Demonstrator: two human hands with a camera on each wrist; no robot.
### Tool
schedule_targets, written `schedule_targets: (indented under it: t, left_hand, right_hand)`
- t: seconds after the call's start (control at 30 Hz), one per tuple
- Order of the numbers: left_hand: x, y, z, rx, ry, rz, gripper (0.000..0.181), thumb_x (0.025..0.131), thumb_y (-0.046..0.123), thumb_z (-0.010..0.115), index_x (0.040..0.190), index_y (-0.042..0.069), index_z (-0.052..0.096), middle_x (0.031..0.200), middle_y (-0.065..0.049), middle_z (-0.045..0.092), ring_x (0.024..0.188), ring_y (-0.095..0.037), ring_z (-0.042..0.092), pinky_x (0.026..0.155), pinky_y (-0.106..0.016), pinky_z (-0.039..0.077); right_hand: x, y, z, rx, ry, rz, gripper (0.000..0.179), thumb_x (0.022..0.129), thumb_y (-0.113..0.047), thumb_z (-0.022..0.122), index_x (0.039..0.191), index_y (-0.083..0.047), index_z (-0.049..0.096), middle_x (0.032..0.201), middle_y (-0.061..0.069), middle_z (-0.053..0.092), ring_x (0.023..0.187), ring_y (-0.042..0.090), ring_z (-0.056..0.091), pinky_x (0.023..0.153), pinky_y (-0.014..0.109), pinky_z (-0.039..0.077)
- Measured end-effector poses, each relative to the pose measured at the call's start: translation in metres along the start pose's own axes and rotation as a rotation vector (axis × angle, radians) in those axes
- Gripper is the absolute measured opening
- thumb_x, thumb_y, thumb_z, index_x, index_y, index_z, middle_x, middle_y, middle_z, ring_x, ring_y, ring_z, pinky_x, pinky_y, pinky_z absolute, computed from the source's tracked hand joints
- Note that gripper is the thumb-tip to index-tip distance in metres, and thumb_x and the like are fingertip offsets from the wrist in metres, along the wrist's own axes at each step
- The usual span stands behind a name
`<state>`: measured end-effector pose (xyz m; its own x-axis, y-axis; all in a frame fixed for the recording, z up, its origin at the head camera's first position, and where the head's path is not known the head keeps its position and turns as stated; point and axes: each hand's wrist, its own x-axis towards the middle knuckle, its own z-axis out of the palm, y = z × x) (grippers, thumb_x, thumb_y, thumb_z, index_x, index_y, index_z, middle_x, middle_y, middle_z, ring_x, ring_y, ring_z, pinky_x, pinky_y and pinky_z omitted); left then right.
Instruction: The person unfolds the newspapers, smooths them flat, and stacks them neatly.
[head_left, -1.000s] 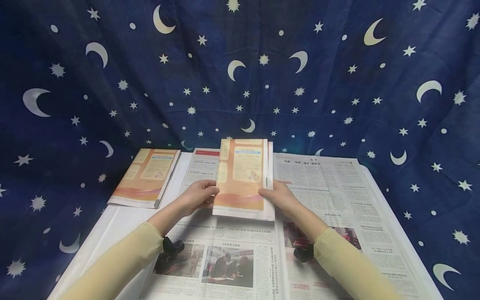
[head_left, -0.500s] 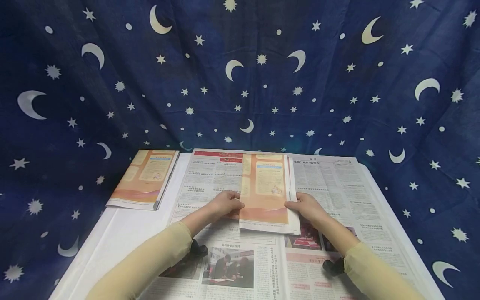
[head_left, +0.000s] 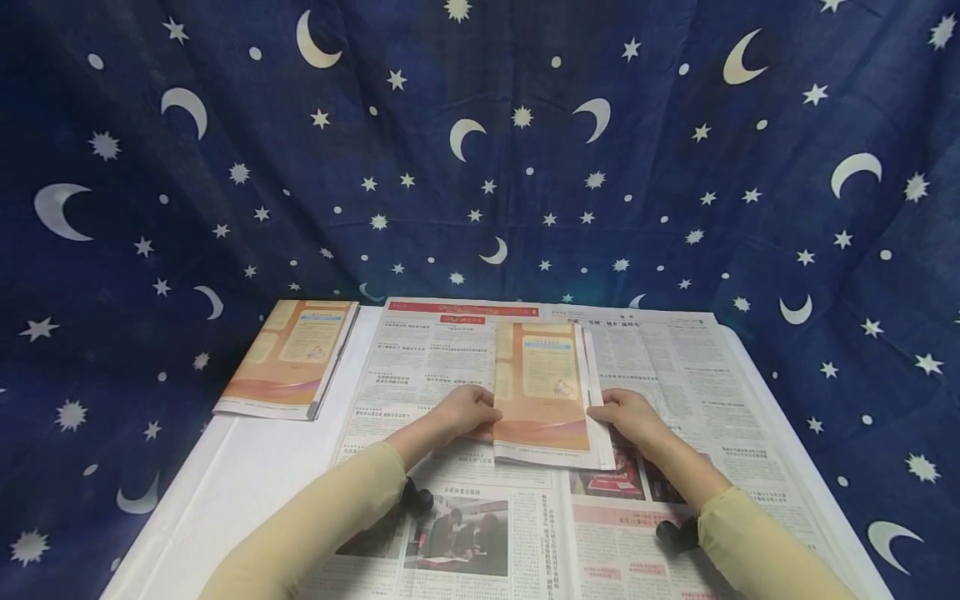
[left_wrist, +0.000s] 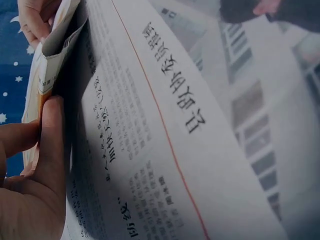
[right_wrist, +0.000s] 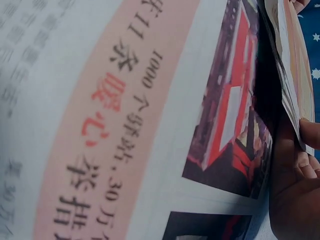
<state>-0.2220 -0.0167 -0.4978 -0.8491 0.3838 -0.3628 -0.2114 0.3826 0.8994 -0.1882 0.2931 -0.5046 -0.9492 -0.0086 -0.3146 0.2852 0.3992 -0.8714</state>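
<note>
A folded newspaper (head_left: 542, 392) with an orange printed face lies between my two hands, just over the spread newspaper (head_left: 420, 375). My left hand (head_left: 468, 410) pinches its left edge, thumb on top; the left wrist view shows the fold (left_wrist: 45, 82) between thumb and fingers. On the opposite side, my right hand (head_left: 630, 417) pinches the loose page edges, and in the right wrist view those layered edges (right_wrist: 287, 90) run into its fingers. A dark gap shows under the folded paper in both wrist views, so part of it sits off the sheet below.
A second folded newspaper (head_left: 288, 358) with the same orange face lies at the table's left. The white table (head_left: 247, 467) shows beside the spread sheet. A dark blue curtain (head_left: 420, 150) with moons and stars hangs behind.
Both hands have moved right and nearer with the folded newspaper, lowering it toward the spread sheet. In the last half second it shifted only slightly. The second folded newspaper stayed put.
</note>
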Motion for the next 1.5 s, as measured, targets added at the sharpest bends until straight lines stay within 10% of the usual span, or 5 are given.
schedule_targets:
  t: [0.43,0.83,1.07,1.23,1.5]
  left_hand:
    - [0.002,-0.003,0.003,0.135,0.021,-0.010,0.039,0.092,0.017,0.075,0.119,-0.008,0.061,0.084,-0.012,0.070,0.067,-0.019,0.073,0.062,-0.029,0.061]
    - [0.000,-0.004,0.003,0.438,0.079,0.091,0.052,0.088,0.022,0.079,0.128,-0.003,0.055,0.084,-0.004,0.063,0.068,-0.015,0.064,0.061,-0.029,0.055]
    - [-0.007,0.000,0.001,0.735,0.077,0.245,0.068,0.085,0.030,0.082,0.142,0.005,0.054,0.113,-0.005,0.061,0.097,-0.018,0.061,0.089,-0.036,0.054]
    - [-0.013,0.000,-0.006,0.882,0.005,0.389,0.075,0.089,0.038,0.077,0.152,0.009,0.048,0.156,-0.014,0.043,0.143,-0.032,0.041,0.119,-0.045,0.031]
    - [-0.016,-0.007,-0.013,1.041,-0.134,0.442,0.075,0.098,0.046,0.063,0.159,0.012,0.038,0.167,-0.009,0.025,0.154,-0.032,0.020,0.124,-0.044,0.020]
  right_hand:
    - [0.003,0.005,0.001,-0.104,0.045,-0.027,0.034,0.094,-0.017,0.071,0.113,0.009,0.063,0.087,0.011,0.071,0.069,0.022,0.071,0.060,0.032,0.059]
    - [0.000,0.005,-0.003,-0.270,0.051,-0.040,0.043,0.095,-0.019,0.070,0.123,0.010,0.054,0.090,0.012,0.065,0.071,0.020,0.067,0.061,0.032,0.057]
    - [-0.003,0.004,-0.005,-0.363,0.067,-0.060,0.051,0.094,-0.017,0.069,0.133,0.010,0.051,0.088,0.010,0.060,0.072,0.019,0.060,0.062,0.031,0.052]
    - [-0.005,0.003,-0.007,-0.367,0.119,-0.082,0.049,0.099,-0.017,0.061,0.141,0.006,0.048,0.095,0.011,0.058,0.073,0.019,0.056,0.057,0.028,0.048]
    - [-0.013,-0.003,-0.004,-0.173,0.091,-0.068,0.053,0.106,-0.027,0.054,0.149,0.002,0.044,0.132,0.022,0.061,0.114,0.033,0.064,0.094,0.047,0.055]
